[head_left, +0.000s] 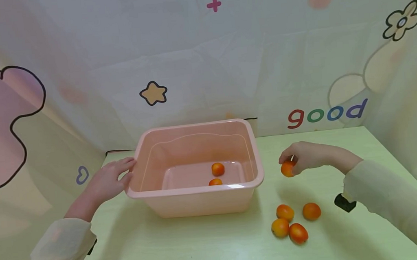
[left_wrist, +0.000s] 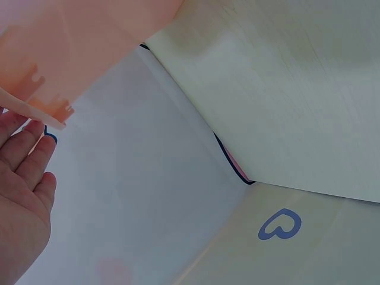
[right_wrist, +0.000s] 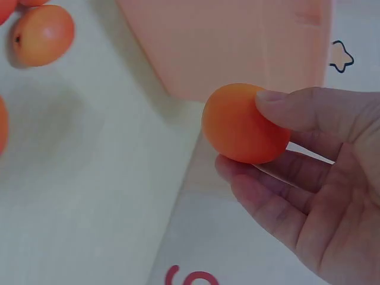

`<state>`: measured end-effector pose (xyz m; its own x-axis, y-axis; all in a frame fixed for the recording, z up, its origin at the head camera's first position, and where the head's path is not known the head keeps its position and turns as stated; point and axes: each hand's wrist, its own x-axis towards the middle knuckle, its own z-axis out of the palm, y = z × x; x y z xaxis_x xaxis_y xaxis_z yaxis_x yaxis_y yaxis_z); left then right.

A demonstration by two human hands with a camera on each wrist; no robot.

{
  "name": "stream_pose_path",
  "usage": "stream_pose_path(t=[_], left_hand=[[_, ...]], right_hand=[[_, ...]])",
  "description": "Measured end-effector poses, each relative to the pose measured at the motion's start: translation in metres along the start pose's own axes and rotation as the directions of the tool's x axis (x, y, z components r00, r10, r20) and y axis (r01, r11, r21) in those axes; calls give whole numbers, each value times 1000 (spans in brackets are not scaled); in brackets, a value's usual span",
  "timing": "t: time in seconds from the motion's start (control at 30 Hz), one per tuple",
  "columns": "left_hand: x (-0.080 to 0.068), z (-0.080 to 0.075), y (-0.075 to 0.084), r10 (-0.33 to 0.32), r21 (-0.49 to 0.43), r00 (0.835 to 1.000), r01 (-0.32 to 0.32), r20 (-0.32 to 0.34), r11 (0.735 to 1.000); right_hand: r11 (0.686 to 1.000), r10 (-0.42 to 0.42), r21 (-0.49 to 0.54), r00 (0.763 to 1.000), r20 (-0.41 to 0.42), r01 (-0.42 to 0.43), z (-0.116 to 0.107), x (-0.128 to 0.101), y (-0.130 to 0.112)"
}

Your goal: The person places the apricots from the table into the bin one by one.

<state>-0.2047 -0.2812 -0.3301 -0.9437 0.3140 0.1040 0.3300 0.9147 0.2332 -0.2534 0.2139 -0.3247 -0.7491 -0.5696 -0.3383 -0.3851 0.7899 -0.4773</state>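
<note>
A pink plastic basin (head_left: 199,202) stands on the table with two orange-red tomatoes (head_left: 217,169) on its floor, one partly hidden by the front rim. My left hand (head_left: 107,179) touches the rim at the basin's left end, its fingers fairly straight; the left wrist view shows the fingertips against the rim (left_wrist: 35,116). Right of the basin, my right hand (head_left: 307,155) pinches another tomato (right_wrist: 243,124) between thumb and fingers, raised over the table. Several more tomatoes (head_left: 298,233) lie grouped on the tabletop nearer me, below that hand.
The light green table (head_left: 217,243) reaches back to a pale printed curtain (head_left: 196,65), which also hangs along both sides. Close behind the basin, the curtain meets the table's far edge.
</note>
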Motion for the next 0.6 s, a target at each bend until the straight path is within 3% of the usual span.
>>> stream_pose_path(t=[0.37, 0.6], left_hand=[[0, 0, 0, -14, -10, 1000, 14, 8, 1000], [0, 0, -2, -12, -12, 1000, 12, 12, 1000]], right_hand=[[999, -10, -46, 995, -96, 6, -41, 7, -31], [998, -47, -39, 996, -80, 44, -64, 19, -56]])
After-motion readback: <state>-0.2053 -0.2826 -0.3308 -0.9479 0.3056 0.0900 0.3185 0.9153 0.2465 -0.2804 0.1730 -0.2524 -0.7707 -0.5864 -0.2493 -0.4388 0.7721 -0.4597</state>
